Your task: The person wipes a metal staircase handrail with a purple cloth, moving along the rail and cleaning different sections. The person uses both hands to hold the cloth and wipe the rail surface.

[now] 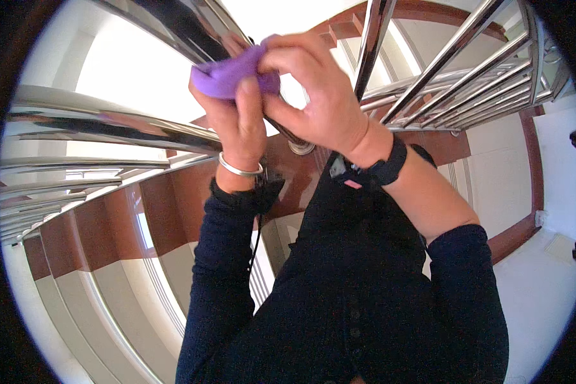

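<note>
A purple cloth (pixel 230 77) lies folded between my two hands, over the upper part of a thick, shiny metal handrail post (pixel 192 29). My left hand (pixel 240 115) grips the cloth from below, its thumb pressed on the near side; a silver bangle is on that wrist. My right hand (pixel 317 86) pinches the cloth's right end with curled fingers; a black watch (pixel 391 161) is on that wrist. Whether the fingers also touch the metal behind the cloth is partly hidden.
A polished metal handrail (pixel 115 127) with thinner rails runs off left above stairs (pixel 120 230) with brown and beige surfaces. More metal balusters (pixel 441 62) fan out at the right beside further steps. A white wall (pixel 533 293) stands at the far right.
</note>
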`<state>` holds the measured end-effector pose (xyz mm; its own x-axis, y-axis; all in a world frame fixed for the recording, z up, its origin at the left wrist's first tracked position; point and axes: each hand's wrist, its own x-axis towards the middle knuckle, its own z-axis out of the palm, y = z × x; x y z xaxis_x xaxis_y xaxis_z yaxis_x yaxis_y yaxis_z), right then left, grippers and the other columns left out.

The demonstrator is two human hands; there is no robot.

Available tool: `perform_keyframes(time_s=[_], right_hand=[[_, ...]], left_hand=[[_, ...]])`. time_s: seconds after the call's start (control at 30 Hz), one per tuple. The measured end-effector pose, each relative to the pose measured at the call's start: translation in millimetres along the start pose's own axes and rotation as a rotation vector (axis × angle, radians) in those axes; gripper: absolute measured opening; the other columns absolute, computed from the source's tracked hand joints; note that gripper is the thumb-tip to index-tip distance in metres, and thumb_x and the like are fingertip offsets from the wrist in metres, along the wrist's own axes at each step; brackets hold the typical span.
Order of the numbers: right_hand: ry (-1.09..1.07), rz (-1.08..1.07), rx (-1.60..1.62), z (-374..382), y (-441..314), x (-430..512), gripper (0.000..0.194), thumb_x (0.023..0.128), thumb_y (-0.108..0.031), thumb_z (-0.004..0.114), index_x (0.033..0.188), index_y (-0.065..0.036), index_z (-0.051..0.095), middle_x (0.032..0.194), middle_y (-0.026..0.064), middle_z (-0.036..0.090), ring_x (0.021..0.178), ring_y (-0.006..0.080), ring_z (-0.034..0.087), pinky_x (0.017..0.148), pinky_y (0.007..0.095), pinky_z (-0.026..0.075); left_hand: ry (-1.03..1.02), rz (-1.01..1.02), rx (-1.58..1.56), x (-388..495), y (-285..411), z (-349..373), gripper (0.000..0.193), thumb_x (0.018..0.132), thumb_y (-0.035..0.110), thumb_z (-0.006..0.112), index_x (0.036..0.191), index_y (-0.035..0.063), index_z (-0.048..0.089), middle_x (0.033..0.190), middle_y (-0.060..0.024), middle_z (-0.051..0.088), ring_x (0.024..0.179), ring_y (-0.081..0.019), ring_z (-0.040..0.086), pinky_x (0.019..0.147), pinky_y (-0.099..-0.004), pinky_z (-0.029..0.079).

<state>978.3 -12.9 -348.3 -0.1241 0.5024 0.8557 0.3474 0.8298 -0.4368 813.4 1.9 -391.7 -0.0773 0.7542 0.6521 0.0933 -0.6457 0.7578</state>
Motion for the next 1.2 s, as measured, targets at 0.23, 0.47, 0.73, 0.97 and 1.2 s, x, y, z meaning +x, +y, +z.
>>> perform_keyframes(time_s=[0.23,0.47,0.73,0.97,1.2], right_hand=[[-0.143,0.233,0.028,3,19,-61,0.033,0.084,-0.006,0.075,0.113,-0.007,0.06,0.12,0.0142,0.06,0.109,0.0351,0.064,0.091,0.0398,0.057],[-0.507,0.803,-0.087,43,76,-175,0.027,0.089,-0.002,0.064,0.114,0.003,0.057,0.114,0.0264,0.064,0.106,0.0461,0.066,0.092,0.0495,0.055],[-0.39,0.621,-0.092,14,34,-95,0.027,0.088,-0.006,0.068,0.112,-0.001,0.058,0.104,0.0212,0.064,0.098,0.0429,0.066,0.086,0.0482,0.055],[-0.069,0.477,0.06,11,5,-65,0.034,0.087,-0.003,0.069,0.119,-0.003,0.059,0.108,0.0186,0.064,0.098,0.039,0.067,0.084,0.0436,0.057],[0.016,0.446,0.109,11,-7,-36,0.031,0.09,-0.002,0.064,0.12,-0.001,0.059,0.11,0.0192,0.065,0.101,0.0372,0.067,0.087,0.0415,0.056]], left_hand=[[-0.018,-0.178,0.084,-65,-49,15,0.054,0.106,0.018,0.051,0.15,-0.0036,0.027,0.14,-0.0162,0.051,0.125,-0.0239,0.052,0.108,-0.0393,0.045],[-0.242,-0.591,0.055,-157,-127,18,0.058,0.099,0.018,0.074,0.138,-0.0021,0.036,0.132,-0.0183,0.056,0.122,-0.026,0.057,0.105,-0.038,0.046],[-0.213,-0.456,0.014,-83,-52,7,0.058,0.098,0.008,0.074,0.141,0.0013,0.037,0.129,-0.0116,0.06,0.115,-0.02,0.062,0.096,-0.0338,0.054],[0.028,-0.189,0.156,-41,-18,21,0.049,0.095,0.011,0.078,0.128,0.0015,0.043,0.118,-0.0094,0.06,0.105,-0.0166,0.061,0.089,-0.0306,0.054],[0.036,-0.273,-0.038,-19,5,22,0.055,0.091,0.013,0.082,0.13,-0.0026,0.047,0.119,-0.0107,0.062,0.109,-0.0172,0.062,0.095,-0.0336,0.053]])
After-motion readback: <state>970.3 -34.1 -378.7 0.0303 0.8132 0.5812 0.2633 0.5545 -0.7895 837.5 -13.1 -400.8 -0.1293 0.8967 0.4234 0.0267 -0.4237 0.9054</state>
